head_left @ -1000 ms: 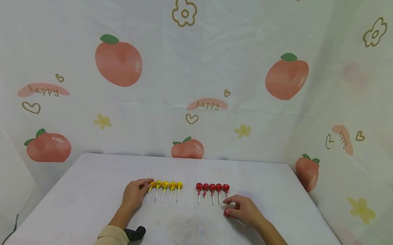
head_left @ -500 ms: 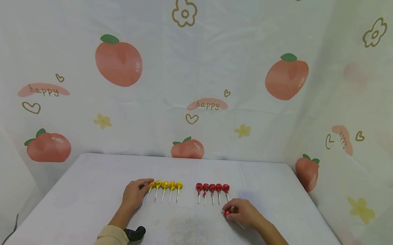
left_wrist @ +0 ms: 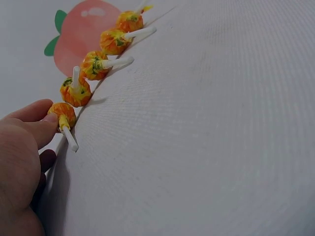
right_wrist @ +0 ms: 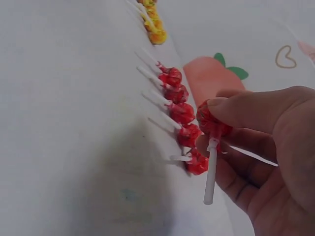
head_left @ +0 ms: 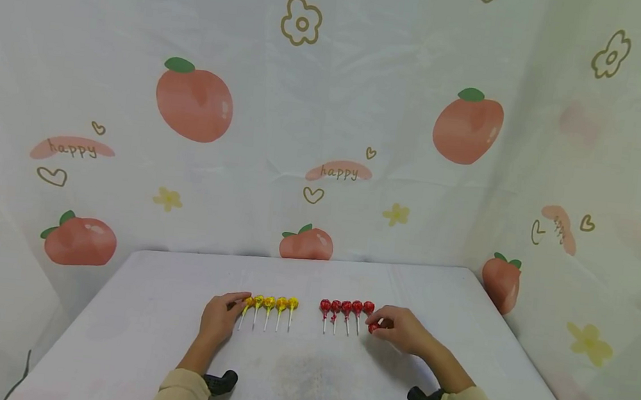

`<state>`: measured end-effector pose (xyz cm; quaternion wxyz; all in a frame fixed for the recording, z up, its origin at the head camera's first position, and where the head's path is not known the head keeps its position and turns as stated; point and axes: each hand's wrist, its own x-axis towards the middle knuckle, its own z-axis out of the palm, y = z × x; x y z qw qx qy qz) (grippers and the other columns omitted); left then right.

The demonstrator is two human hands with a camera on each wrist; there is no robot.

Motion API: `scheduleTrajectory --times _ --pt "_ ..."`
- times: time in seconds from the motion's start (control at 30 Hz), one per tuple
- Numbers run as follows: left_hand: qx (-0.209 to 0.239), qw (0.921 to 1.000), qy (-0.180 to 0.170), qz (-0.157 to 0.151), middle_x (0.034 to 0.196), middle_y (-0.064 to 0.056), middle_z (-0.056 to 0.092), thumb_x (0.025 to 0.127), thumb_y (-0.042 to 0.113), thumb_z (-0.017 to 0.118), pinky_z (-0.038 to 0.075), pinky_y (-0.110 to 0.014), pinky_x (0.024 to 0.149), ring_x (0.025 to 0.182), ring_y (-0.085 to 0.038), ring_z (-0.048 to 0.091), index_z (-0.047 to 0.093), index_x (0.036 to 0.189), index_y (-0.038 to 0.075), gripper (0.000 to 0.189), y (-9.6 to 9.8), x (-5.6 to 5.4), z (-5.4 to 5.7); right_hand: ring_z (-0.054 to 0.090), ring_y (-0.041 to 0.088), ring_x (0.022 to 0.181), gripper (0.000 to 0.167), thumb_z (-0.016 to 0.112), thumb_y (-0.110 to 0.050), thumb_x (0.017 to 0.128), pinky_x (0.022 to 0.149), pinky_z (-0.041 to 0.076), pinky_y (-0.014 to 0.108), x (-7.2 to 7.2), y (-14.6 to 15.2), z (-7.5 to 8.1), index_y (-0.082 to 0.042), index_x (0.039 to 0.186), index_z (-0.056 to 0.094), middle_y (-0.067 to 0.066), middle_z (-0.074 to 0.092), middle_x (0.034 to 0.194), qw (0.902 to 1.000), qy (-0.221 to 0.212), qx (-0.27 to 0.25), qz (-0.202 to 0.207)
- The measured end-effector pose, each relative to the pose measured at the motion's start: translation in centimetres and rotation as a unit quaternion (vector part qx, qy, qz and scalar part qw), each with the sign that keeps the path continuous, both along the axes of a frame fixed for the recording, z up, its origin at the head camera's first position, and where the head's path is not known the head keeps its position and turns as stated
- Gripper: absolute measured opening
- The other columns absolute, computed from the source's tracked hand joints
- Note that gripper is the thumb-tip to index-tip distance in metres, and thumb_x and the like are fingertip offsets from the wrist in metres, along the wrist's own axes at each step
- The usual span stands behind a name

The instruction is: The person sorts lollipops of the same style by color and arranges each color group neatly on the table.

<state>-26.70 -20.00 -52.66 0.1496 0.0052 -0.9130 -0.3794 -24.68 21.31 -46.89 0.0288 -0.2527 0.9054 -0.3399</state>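
At the left end of a row of yellow lollipops (head_left: 269,302), my left hand (head_left: 218,316) pinches the candy head of the endmost yellow lollipop (left_wrist: 63,115) between thumb and finger. That lollipop lies on the table, its white stick pointing toward me. My right hand (head_left: 405,330) pinches a red lollipop (right_wrist: 213,123) by its wrapped head, with the stick hanging free in the right wrist view. It is held just by the right end of a row of several red lollipops (head_left: 347,307), partly covering the last one in the head view.
A white-covered table (head_left: 168,333) carries both rows, with a gap between yellow and red. A greyish smudge (head_left: 310,379) marks its middle. Behind stands a white curtain (head_left: 330,98) printed with peaches. Black wrist mounts (head_left: 220,381) stick out from both sleeves.
My right hand has gripped the loose red lollipop that lay below the row and moved it up and away, toward the row's right end. The left hand has stayed put.
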Motion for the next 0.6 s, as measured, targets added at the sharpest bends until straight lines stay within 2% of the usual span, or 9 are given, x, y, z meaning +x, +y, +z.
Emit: scheduleTrajectory --times 0.2,0.27,0.43,0.6 --pt "0.005 1.0000 -0.006 0.000 0.097 -0.003 0.067 0.093 0.010 0.065 0.043 -0.038 0.074 0.086 -0.021 0.053 0.072 0.116 0.010 0.024 0.0 -0.1 -0.2 0.059 0.016 0.082 0.018 0.071 -0.005 0.086 0.070 0.052 0.027 -0.9 0.0 0.2 -0.008 0.104 0.071 0.000 0.065 0.099 0.9984 0.019 -0.019 -0.049" --pt "0.006 0.9999 -0.009 0.000 0.098 -0.003 0.067 0.093 0.011 0.065 0.042 -0.037 0.074 0.085 -0.020 0.052 0.072 0.116 0.011 0.024 0.0 -0.1 -0.2 0.060 0.016 0.082 0.019 0.071 -0.002 0.086 0.070 0.053 0.027 -1.3 0.1 0.1 -0.008 0.105 0.071 0.001 0.066 0.100 0.9963 0.017 -0.031 -0.078" --pt "0.005 0.9999 -0.010 0.001 0.097 -0.002 0.067 0.093 0.010 0.065 0.043 -0.037 0.074 0.085 -0.020 0.052 0.072 0.116 0.011 0.024 -0.1 -0.2 -0.4 0.060 0.017 0.081 0.022 0.071 -0.003 0.086 0.068 0.054 0.028 -2.5 0.1 -0.4 -0.005 0.108 0.070 0.002 0.065 0.097 0.9847 -0.003 -0.063 -0.162" --pt "0.004 1.0000 -0.009 0.003 0.098 -0.002 0.067 0.093 0.011 0.065 0.043 -0.037 0.074 0.086 -0.020 0.052 0.072 0.117 0.012 0.024 -0.1 -0.3 -0.4 0.059 0.020 0.083 0.024 0.071 -0.003 0.086 0.069 0.053 0.030 -3.9 0.3 -1.5 -0.004 0.109 0.069 0.003 0.065 0.096 0.9761 -0.025 -0.063 -0.206"
